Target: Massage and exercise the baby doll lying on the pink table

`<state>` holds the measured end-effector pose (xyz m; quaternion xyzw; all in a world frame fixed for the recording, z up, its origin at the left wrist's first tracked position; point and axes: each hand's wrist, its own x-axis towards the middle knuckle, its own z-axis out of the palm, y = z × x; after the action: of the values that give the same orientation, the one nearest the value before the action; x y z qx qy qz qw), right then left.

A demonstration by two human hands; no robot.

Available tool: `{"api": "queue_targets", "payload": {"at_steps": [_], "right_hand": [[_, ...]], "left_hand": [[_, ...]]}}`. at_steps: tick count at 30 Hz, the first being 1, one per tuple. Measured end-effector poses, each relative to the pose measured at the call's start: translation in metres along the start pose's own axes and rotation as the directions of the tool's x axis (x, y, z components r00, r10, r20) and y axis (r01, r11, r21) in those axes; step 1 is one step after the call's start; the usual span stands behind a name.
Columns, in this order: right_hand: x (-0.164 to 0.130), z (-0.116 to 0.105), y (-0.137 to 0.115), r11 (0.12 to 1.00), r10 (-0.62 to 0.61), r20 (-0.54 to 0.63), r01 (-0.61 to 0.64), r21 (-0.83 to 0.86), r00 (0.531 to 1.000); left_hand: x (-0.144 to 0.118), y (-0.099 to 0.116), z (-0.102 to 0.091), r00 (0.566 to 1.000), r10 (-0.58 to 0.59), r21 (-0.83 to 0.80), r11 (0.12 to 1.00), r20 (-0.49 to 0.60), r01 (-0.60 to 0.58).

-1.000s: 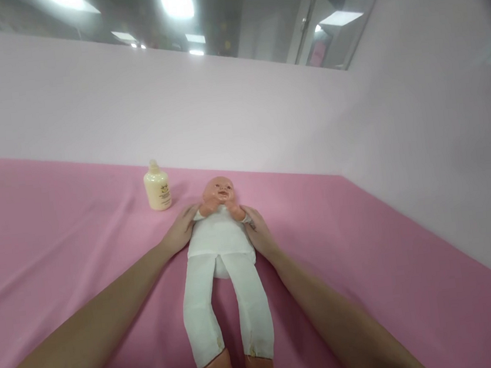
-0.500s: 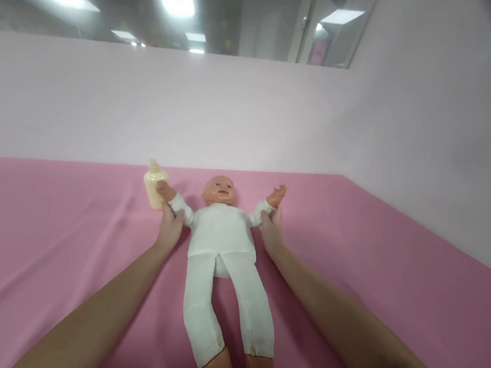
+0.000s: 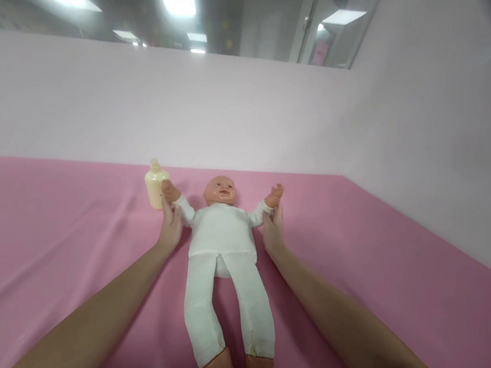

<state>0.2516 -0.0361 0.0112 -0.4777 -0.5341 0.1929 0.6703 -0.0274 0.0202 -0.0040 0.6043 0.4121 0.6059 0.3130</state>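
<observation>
A baby doll (image 3: 221, 231) with a white cloth body and plastic head, hands and legs lies on its back, face up, in the middle of the view. My left hand (image 3: 171, 223) is closed on the doll's arm at the left, near its wrist. My right hand (image 3: 273, 228) grips the other arm just below the plastic hand. Both doll arms are spread out and raised beside its head. Part of my fingers is hidden behind the doll's sleeves. A cream-coloured pump bottle (image 3: 154, 188) stands right behind the doll's left-side hand, which covers part of it.
The doll lies on a pink sheet (image 3: 77, 227) with some creases at the left. Behind it rises a pale wall (image 3: 219, 110), and another wall closes in at the right. Above is a glass pane (image 3: 217, 16) with reflected ceiling lights.
The doll's arms have shifted slightly inward, in my grip; the left-side plastic hand has moved a little right and the other a little left. The bottle has not moved.
</observation>
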Motion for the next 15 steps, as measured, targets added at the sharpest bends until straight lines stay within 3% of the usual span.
{"api": "queue_targets", "payload": {"at_steps": [2,5,8,11,15], "right_hand": [[-0.004,0.003,-0.007,1.0,0.011,0.025,-0.01,-0.021,1.0],[-0.005,0.006,-0.008,0.996,-0.029,0.161,0.042,-0.077,0.987],[-0.004,0.007,-0.003,0.977,-0.088,0.338,0.147,-0.152,0.937],[-0.003,0.007,0.001,0.967,-0.072,0.368,0.156,-0.203,0.927],[-0.004,0.006,-0.002,0.989,0.057,0.256,-0.019,-0.149,0.965]], "left_hand": [[-0.003,0.005,0.004,0.986,0.135,0.139,0.979,0.093,-0.147],[-0.004,0.005,0.008,0.901,0.308,0.282,0.874,0.307,-0.395],[-0.004,0.001,0.011,0.831,0.355,0.324,0.798,0.428,-0.508],[-0.004,0.0,0.011,0.841,0.342,0.343,0.798,0.42,-0.496],[-0.003,0.002,0.009,0.901,0.327,0.351,0.839,0.284,-0.415]]}}
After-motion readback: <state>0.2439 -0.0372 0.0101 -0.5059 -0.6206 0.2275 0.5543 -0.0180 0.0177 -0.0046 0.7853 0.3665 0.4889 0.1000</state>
